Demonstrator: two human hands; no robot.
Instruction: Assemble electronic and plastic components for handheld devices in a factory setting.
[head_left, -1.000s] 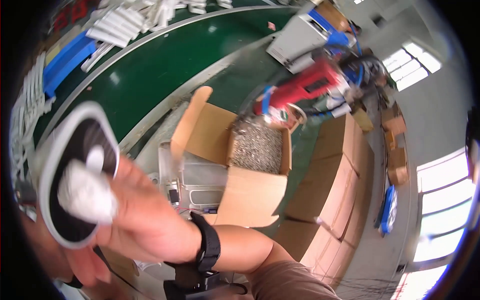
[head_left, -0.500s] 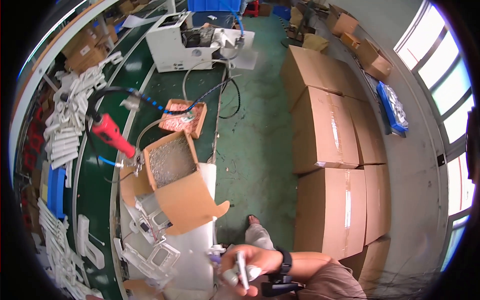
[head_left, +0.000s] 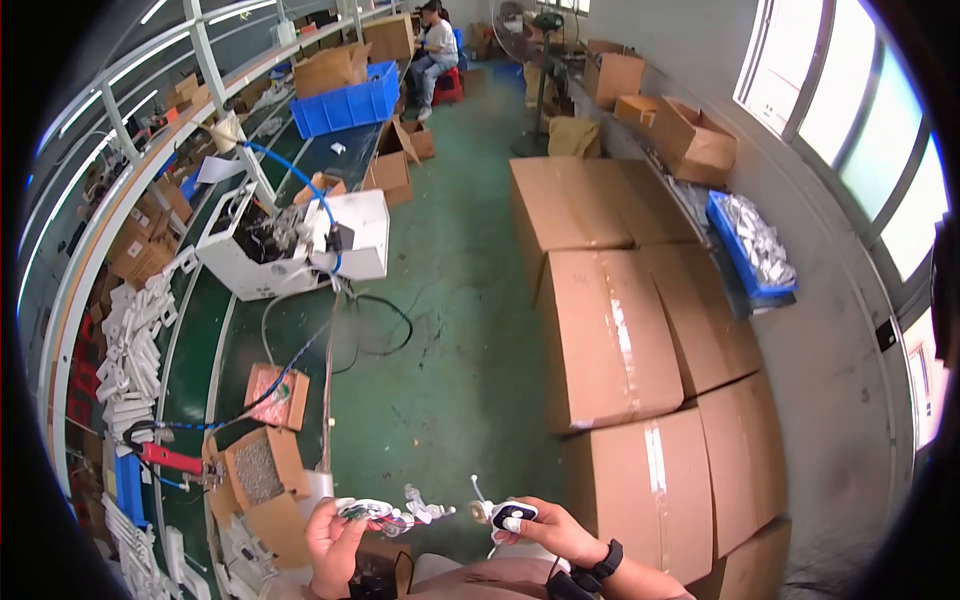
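My left hand (head_left: 333,548) is closed on a white plastic assembly (head_left: 365,508) with a green board and thin red wires. Clear or whitish small parts (head_left: 425,508) stick out from its right side. My right hand (head_left: 563,538) grips a small white plastic piece with a dark rounded face (head_left: 512,515); a short thin stem points up from its left end. A small gap separates the two held pieces, both in front of my body. To the left, a red power screwdriver (head_left: 172,458) lies beside an open carton of small metal screws (head_left: 258,470).
A carton of pink parts (head_left: 275,396) and a white machine (head_left: 290,245) with hoses stand along the left bench. Large sealed cartons (head_left: 615,340) line the right side of the green aisle (head_left: 440,300). A person (head_left: 438,55) sits far back near a blue crate (head_left: 350,100).
The view has lifted toward the far aisle. My left hand has come into sight holding the white assembly. My right hand has moved right, and its held piece now shows a dark face.
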